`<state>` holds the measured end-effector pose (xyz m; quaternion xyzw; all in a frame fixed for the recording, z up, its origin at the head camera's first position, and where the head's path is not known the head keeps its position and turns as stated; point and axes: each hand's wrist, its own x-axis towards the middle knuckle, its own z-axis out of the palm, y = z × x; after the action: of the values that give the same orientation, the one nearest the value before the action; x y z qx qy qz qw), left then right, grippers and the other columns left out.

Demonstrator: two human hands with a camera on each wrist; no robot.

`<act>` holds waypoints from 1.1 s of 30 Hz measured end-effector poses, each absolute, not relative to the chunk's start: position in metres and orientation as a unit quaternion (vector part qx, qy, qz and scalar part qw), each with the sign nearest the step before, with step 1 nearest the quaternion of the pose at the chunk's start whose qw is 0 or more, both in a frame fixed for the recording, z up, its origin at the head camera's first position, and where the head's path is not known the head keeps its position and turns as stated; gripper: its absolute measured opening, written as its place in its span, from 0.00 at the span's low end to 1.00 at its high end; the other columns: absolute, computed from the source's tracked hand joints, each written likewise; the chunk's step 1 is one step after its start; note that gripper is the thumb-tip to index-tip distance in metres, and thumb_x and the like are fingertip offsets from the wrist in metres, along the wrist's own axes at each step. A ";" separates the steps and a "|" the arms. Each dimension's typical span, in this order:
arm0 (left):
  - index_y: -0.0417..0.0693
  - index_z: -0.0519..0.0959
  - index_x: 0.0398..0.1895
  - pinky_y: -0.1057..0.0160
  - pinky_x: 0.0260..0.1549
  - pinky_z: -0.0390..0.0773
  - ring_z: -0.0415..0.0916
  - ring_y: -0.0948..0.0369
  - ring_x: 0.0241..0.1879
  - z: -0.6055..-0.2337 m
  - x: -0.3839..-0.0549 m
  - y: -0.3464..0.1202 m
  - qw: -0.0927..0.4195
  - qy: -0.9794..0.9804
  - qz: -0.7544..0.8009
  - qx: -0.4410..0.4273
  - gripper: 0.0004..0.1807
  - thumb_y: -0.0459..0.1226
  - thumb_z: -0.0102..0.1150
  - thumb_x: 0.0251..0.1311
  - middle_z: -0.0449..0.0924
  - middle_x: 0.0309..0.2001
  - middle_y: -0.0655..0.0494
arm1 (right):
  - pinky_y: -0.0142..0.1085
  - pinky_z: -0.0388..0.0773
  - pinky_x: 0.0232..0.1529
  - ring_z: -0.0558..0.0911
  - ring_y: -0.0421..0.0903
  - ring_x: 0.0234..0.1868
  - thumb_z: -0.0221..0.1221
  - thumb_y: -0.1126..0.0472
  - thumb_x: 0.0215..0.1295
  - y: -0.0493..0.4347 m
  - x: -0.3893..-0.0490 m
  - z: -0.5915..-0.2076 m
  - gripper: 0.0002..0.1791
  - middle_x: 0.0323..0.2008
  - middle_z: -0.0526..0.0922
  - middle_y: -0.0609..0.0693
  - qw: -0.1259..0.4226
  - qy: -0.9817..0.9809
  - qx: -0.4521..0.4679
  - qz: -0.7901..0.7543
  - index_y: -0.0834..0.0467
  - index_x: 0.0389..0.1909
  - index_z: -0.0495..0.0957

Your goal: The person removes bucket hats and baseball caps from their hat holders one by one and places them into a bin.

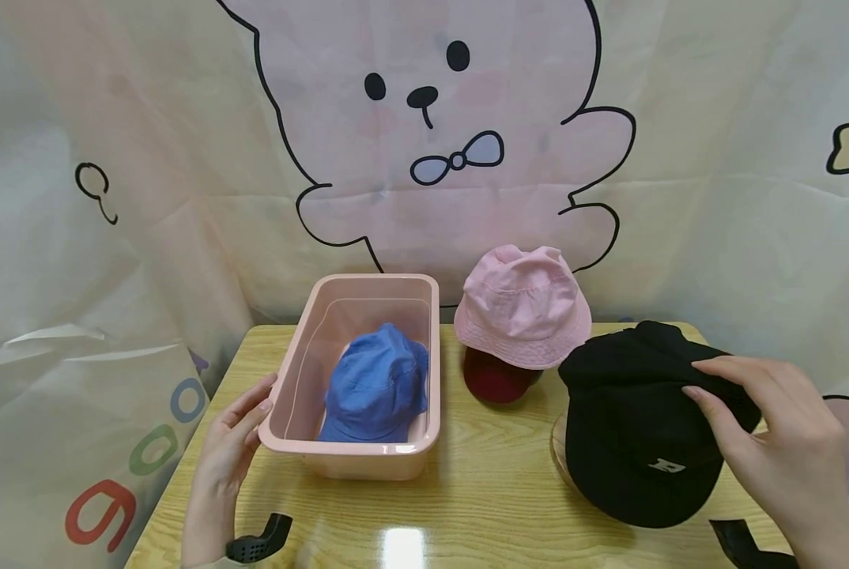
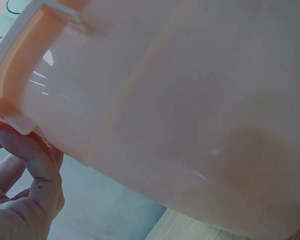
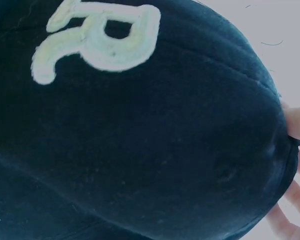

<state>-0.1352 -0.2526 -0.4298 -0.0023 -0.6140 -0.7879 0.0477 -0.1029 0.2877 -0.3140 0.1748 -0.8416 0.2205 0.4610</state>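
Observation:
In the head view, a pink plastic basin (image 1: 353, 448) stands on the left of the table with a blue hat (image 1: 378, 379) inside it. My left hand (image 1: 232, 438) holds the basin's left rim; in the left wrist view its bent fingers (image 2: 27, 150) meet the rim from below. On the right, my right hand (image 1: 787, 423) pinches a black cap (image 1: 631, 442) between thumb and fingers. The cap hangs tilted, its small white emblem (image 1: 666, 466) facing me. In the right wrist view, a large white letter fills the cap's upper left, and the fingertips grip its edge.
A pink bucket hat (image 1: 524, 304) sits at the table's back, overlapping a dark red cap (image 1: 496, 377). Something tan (image 1: 561, 446) peeks out from behind the black cap. The wooden table (image 1: 496, 490) backs onto a hanging cloth (image 1: 183, 276) printed with a bear.

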 end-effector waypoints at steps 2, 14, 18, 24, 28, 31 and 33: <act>0.52 0.78 0.59 0.71 0.40 0.81 0.81 0.69 0.47 -0.430 -0.136 -0.252 0.048 -0.613 -0.789 -0.003 0.20 0.27 0.47 0.68 0.82 0.50 0.67 | 0.13 0.57 0.55 0.69 0.31 0.44 0.51 0.35 0.65 0.286 -0.102 -0.311 0.37 0.32 0.80 0.64 0.471 -0.835 0.180 0.222 0.69 0.35 0.82; 0.50 0.77 0.60 0.71 0.40 0.81 0.81 0.70 0.47 -0.428 -0.135 -0.250 0.044 -0.616 -0.786 0.008 0.20 0.28 0.49 0.68 0.82 0.49 0.68 | 0.13 0.56 0.54 0.70 0.57 0.36 0.51 0.37 0.67 0.277 -0.098 -0.294 0.37 0.31 0.80 0.67 0.492 -0.820 0.205 0.209 0.72 0.36 0.81; 0.52 0.78 0.58 0.71 0.40 0.81 0.81 0.69 0.46 -0.429 -0.135 -0.250 0.045 -0.612 -0.789 0.005 0.20 0.28 0.48 0.68 0.82 0.49 0.67 | 0.14 0.58 0.53 0.70 0.53 0.34 0.53 0.39 0.67 0.269 -0.099 -0.286 0.35 0.30 0.80 0.66 0.509 -0.803 0.218 0.222 0.73 0.34 0.82; 0.54 0.79 0.57 0.72 0.40 0.81 0.81 0.70 0.46 -0.430 -0.135 -0.251 0.047 -0.605 -0.795 -0.003 0.20 0.27 0.47 0.68 0.82 0.49 0.68 | 0.15 0.60 0.53 0.70 0.54 0.33 0.54 0.40 0.67 0.259 -0.100 -0.276 0.34 0.29 0.81 0.66 0.512 -0.794 0.231 0.233 0.72 0.33 0.82; 0.54 0.80 0.56 0.72 0.39 0.81 0.81 0.70 0.45 -0.430 -0.135 -0.251 0.050 -0.603 -0.796 -0.006 0.20 0.27 0.47 0.68 0.83 0.49 0.67 | 0.16 0.61 0.52 0.71 0.53 0.32 0.56 0.41 0.66 0.252 -0.103 -0.274 0.32 0.28 0.81 0.65 0.524 -0.776 0.247 0.250 0.71 0.32 0.83; 0.54 0.80 0.56 0.72 0.37 0.81 0.82 0.69 0.45 -0.430 -0.136 -0.252 0.052 -0.604 -0.795 -0.005 0.20 0.27 0.47 0.68 0.83 0.48 0.67 | 0.16 0.62 0.52 0.72 0.54 0.33 0.56 0.41 0.65 0.247 -0.104 -0.272 0.32 0.27 0.81 0.65 0.527 -0.770 0.252 0.257 0.71 0.31 0.83; 0.54 0.80 0.56 0.72 0.37 0.81 0.82 0.69 0.44 -0.430 -0.136 -0.251 0.052 -0.606 -0.794 -0.005 0.20 0.27 0.47 0.68 0.83 0.48 0.67 | 0.16 0.62 0.52 0.71 0.55 0.32 0.56 0.41 0.66 0.243 -0.104 -0.269 0.32 0.27 0.81 0.66 0.526 -0.769 0.253 0.260 0.71 0.31 0.83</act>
<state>-0.1356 -0.2515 -0.4298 -0.0047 -0.6056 -0.7940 0.0522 -0.1040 0.2430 -0.2690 0.2529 -0.7691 0.2599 0.5263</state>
